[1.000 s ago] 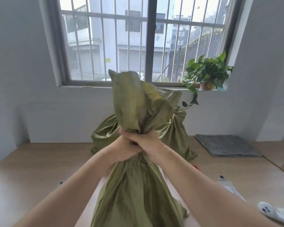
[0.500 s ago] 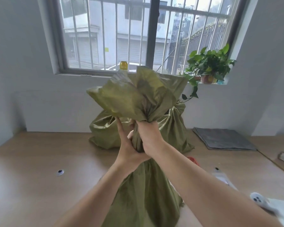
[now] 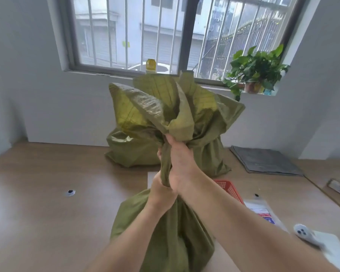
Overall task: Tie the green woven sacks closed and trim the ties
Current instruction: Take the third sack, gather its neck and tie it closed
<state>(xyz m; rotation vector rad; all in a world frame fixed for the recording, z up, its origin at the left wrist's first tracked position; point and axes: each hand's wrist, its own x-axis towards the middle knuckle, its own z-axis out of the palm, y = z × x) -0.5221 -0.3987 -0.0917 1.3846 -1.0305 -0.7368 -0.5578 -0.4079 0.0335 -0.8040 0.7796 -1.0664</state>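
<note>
A green woven sack stands on the wooden table right in front of me. Its neck is gathered into a twisted rope, and the loose mouth flares open above my hands. My right hand grips the neck high up, just under the flare. Below it, my left hand is closed around the same neck. A second green sack sits behind it against the wall, with its neck bunched at the right. No tie or cutting tool is in either hand.
A red plastic basket lies right of the sack, then a printed plastic bag and a white tool. A grey folded mat lies at the back right. A potted plant and yellow-capped bottle stand on the sill.
My hands have shifted from side by side to one above the other on the neck. The sack's mouth has spread wider and the view has tilted down.
</note>
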